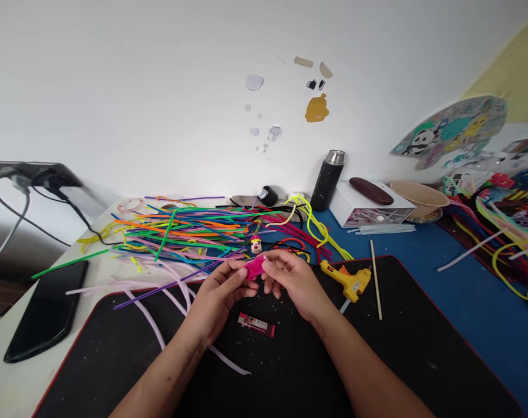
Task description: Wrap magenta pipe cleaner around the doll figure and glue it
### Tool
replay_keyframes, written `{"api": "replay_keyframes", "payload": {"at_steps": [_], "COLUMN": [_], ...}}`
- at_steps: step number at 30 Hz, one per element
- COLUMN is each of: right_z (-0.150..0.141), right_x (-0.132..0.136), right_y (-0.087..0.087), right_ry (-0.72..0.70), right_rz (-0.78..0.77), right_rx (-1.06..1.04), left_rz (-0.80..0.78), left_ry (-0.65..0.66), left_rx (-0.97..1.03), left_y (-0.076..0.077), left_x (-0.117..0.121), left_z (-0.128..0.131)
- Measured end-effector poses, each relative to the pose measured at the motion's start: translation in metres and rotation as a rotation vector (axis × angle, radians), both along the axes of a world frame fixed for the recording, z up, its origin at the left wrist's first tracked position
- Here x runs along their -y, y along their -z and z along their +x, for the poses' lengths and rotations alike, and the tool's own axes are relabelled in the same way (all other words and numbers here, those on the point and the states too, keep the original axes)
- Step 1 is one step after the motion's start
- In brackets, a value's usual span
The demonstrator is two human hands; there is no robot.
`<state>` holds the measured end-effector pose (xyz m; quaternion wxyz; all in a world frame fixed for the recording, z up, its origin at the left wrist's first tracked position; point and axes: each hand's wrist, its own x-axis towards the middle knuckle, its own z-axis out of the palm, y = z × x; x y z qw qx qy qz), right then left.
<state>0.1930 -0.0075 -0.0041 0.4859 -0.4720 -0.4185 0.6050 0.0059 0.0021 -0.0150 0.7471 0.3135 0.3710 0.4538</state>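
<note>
A bright pink coil of fuzzy pipe cleaner (pixel 255 269) is held between both hands above the black mat. My left hand (pixel 222 287) pinches its left end with thumb and fingers. At its right end, my right hand (pixel 290 276) is closed on it the same way. Just beyond the coil stands a small figure (pixel 256 245) with a pale face and a pink and yellow top. On the mat below my hands lies a red lighter (pixel 256 325). To the right of my right hand rests a yellow hot glue gun (pixel 348 280).
Loose coloured pipe cleaners (pixel 189 226) cover the back of the table. A wooden stick (pixel 376 280) lies right of the glue gun. A dark flask (pixel 328 181) and a white box (pixel 370 204) stand by the wall. A black phone (pixel 48 310) lies at left.
</note>
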Motion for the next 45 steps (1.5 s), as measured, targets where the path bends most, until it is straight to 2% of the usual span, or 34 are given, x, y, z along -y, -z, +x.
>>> {"api": "replay_keyframes", "payload": {"at_steps": [6, 11, 13, 20, 34, 45], "right_z": [0.003, 0.002, 0.001, 0.002, -0.001, -0.002], "right_x": [0.001, 0.002, 0.002, 0.000, 0.001, 0.001], "right_y": [-0.004, -0.004, -0.003, 0.000, 0.005, 0.006], "right_ry": [-0.068, -0.120, -0.113, -0.093, -0.110, -0.107], "right_rz": [-0.002, 0.002, 0.003, 0.015, -0.011, 0.004], "right_rx": [0.033, 0.067, 0.068, 0.057, 0.079, 0.103], "left_rz": [0.154, 0.222, 0.214, 0.100, 0.187, 0.177], "left_ry": [0.007, 0.130, 0.134, 0.028, 0.120, 0.105], "left_rx": [-0.105, -0.112, -0.099, -0.013, -0.069, -0.088], "left_y": [-0.005, -0.003, -0.002, -0.009, -0.007, -0.005], "left_x": [0.002, 0.003, 0.003, 0.005, 0.006, 0.004], "left_z": [-0.003, -0.004, -0.004, 0.000, -0.002, -0.002]}}
